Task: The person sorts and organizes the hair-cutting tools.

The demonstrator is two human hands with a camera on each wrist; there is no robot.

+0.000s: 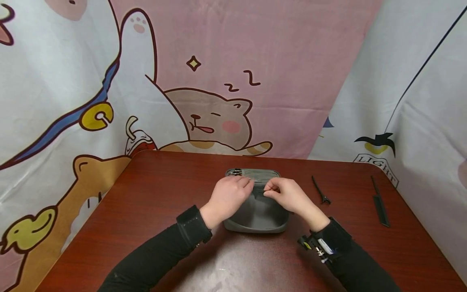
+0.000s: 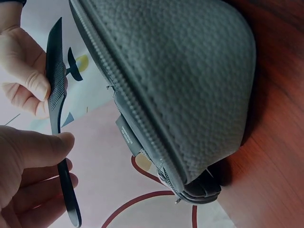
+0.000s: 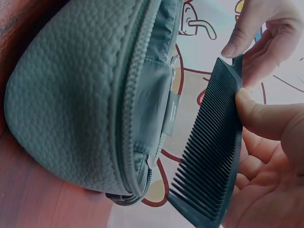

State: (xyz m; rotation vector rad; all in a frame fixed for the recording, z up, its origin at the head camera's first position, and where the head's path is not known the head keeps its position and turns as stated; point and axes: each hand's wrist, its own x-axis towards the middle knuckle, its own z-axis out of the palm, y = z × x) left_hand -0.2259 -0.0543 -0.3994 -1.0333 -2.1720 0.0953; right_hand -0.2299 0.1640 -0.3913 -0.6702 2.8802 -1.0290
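Both hands hold a black comb [image 3: 206, 147] over a grey, pebbled zip bag [image 1: 260, 215], whose zipped mouth is open. My left hand [image 1: 231, 196] grips the comb's slim handle [image 2: 69, 190], thumb on one side and fingers behind it. My right hand [image 1: 288, 194] pinches the comb at the toothed part near the handle, its thumb on the back edge. In the right wrist view the teeth face the bag. A lining and a small label [image 2: 128, 135] show at the bag's mouth.
A black hair clip [image 1: 320, 190] lies on the brown table [image 1: 168, 178] right of the bag. Farther right lies a black comb with a thin tail [image 1: 380, 207]. A cartoon-printed cloth [image 1: 284, 81] hangs behind the table.
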